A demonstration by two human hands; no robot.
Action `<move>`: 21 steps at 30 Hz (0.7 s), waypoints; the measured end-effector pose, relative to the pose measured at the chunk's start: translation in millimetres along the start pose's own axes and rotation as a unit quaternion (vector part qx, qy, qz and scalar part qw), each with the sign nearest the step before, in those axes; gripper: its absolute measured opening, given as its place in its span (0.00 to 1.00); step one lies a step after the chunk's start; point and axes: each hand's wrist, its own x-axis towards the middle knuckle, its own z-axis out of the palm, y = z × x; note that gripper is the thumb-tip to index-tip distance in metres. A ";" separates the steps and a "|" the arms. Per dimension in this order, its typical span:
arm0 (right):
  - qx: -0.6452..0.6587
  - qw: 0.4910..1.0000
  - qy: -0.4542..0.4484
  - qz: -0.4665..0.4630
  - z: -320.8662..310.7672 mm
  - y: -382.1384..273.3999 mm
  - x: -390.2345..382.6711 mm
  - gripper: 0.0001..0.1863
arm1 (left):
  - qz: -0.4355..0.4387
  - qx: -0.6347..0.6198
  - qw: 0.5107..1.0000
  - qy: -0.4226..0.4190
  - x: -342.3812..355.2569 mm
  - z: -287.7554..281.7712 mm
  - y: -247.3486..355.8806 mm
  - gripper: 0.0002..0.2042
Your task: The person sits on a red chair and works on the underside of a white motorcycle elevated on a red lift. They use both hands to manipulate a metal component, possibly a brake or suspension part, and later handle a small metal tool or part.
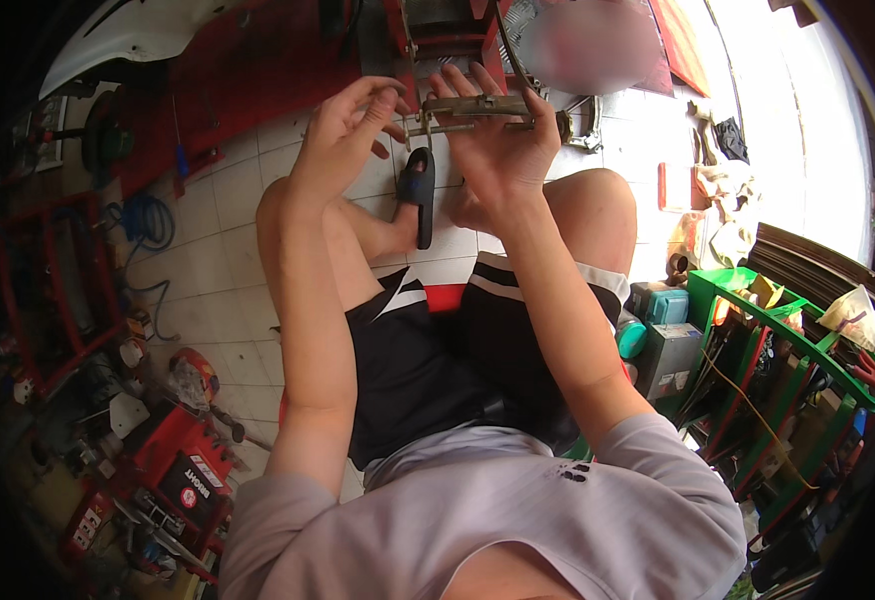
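My right hand point(503, 150), palm up, supports a worn metal bracket with a thin rod point(478, 104) across its fingers. Its thumb bends over the right end of the piece, and the fingertips show beyond the far side. At the bracket's left end is my left hand point(343, 135), its fingers half bent and spread apart. It has no visible grip on anything. Both hands are raised in front of my knees, above a dark slide sandal point(417, 195) on a foot.
Beyond the hands stands a red metal frame point(448, 45). A coiled blue hose point(148, 222) lies on the tiles at left. Tools and a red case point(193, 460) crowd the lower left. At right stands a green tool rack point(798, 345) beside a grey metal box point(670, 355).
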 end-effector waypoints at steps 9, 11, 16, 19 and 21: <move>0.021 0.997 -0.076 -0.012 7.4 -1.2 4.2 0.37 | -0.085 -0.011 0.996 -0.003 -2.9 -1.2 1.9 0.29; 0.025 0.996 -0.089 -0.014 7.0 -1.0 6.7 0.38 | -0.011 -0.041 0.999 0.034 3.8 -3.3 4.7 0.28; 0.033 0.994 -0.104 -0.020 3.8 -0.4 8.7 0.38 | -0.131 -0.041 0.989 -0.049 -2.7 -14.9 8.2 0.26; 0.031 0.994 -0.105 -0.019 3.8 1.3 9.8 0.38 | -0.078 -0.041 0.996 -0.017 -1.4 -10.7 6.4 0.27; 0.033 0.994 -0.107 -0.019 3.6 1.0 10.2 0.38 | -0.118 -0.039 0.992 -0.037 -2.8 -7.6 9.5 0.27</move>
